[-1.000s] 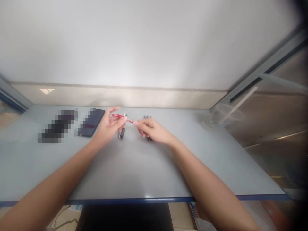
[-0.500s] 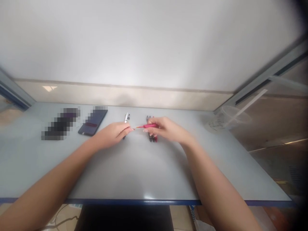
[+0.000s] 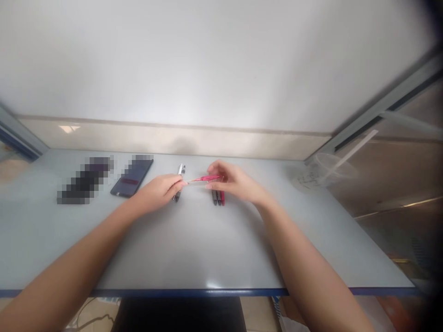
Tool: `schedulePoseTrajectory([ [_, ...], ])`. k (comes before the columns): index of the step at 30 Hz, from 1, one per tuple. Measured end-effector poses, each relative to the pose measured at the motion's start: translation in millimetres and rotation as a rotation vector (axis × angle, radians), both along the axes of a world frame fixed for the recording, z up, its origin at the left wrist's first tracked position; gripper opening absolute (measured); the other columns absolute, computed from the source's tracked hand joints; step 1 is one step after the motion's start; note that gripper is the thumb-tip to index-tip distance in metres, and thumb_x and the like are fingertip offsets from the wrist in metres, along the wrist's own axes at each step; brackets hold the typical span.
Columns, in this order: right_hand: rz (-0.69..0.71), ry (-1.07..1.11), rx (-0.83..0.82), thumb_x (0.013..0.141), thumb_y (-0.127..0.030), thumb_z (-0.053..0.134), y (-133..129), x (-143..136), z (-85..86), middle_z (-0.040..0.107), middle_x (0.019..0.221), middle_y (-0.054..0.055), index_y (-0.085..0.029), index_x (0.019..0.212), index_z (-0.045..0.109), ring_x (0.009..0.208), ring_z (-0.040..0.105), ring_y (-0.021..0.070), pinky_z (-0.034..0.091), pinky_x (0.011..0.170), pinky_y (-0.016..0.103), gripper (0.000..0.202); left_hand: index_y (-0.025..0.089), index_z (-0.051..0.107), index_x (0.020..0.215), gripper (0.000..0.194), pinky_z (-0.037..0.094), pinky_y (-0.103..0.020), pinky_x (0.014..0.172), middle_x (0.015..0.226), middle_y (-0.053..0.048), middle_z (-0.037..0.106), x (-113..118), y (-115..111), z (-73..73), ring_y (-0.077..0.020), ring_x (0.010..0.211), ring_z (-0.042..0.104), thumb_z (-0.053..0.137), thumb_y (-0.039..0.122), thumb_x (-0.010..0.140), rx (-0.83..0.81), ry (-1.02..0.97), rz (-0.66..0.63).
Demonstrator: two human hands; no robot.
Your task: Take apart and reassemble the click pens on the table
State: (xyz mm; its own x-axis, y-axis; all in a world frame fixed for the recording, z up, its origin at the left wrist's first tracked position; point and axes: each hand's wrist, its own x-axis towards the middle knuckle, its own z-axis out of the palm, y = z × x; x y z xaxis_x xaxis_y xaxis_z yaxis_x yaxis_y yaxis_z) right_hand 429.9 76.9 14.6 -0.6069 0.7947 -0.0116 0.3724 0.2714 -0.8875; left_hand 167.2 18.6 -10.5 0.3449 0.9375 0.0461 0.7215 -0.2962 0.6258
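Right hand (image 3: 238,184) is pinching the red pen (image 3: 207,178), left hand (image 3: 161,191) gripping its tip; pulling apart looks next, needing a steady hold

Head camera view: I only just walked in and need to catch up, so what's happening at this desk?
A person sits at a pale desk handling a red pen. The right hand grips its barrel while the left hand pinches its tip end, both raised just above the surface. A few more pens lie below the right hand, and another pen by the left. A dark phone lies further left.
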Motion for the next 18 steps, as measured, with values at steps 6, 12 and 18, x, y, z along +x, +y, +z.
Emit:
schedulePoseTrajectory([
  [6,-0.065,0.183,-0.080,0.089,-0.048,0.076,4.1,-2.0,-4.7,0.068,0.079,0.003,-0.018,0.085,0.066,0.066,0.061,0.0146,0.049,0.064,0.030,0.032,0.022,0.059,0.079,0.046,0.034,-0.029,0.059,0.069,0.000,0.054,-3.3,0.7,-3.9,-0.0172,0.061,0.048,0.037,0.050,0.107,-0.029,-0.047,0.048],
  [12,-0.254,0.590,-0.174,0.077,-0.047,0.087,17.0,-5.4,-17.0,0.062,0.076,-0.001,-0.020,0.088,0.072,0.066,0.054,0.0118,0.046,0.062,0.027,0.033,0.020,0.076,0.090,0.049,0.034,-0.029,0.056,0.075,-0.003,0.057,-3.2,1.7,-2.3,-0.0157,0.059,0.046,0.044,0.055,0.103,-0.038,-0.154,0.029],
  [18,-0.380,0.684,-0.109,0.078,-0.044,0.087,14.1,-10.5,-15.3,0.063,0.089,0.001,-0.023,0.089,0.078,0.070,0.050,0.0109,0.046,0.066,0.027,0.026,0.021,0.075,0.092,0.039,0.043,-0.030,0.065,0.085,-0.004,0.066,-3.2,3.7,-10.0,-0.0196,0.074,0.058,0.053,0.051,0.101,0.010,-0.193,0.020],
])
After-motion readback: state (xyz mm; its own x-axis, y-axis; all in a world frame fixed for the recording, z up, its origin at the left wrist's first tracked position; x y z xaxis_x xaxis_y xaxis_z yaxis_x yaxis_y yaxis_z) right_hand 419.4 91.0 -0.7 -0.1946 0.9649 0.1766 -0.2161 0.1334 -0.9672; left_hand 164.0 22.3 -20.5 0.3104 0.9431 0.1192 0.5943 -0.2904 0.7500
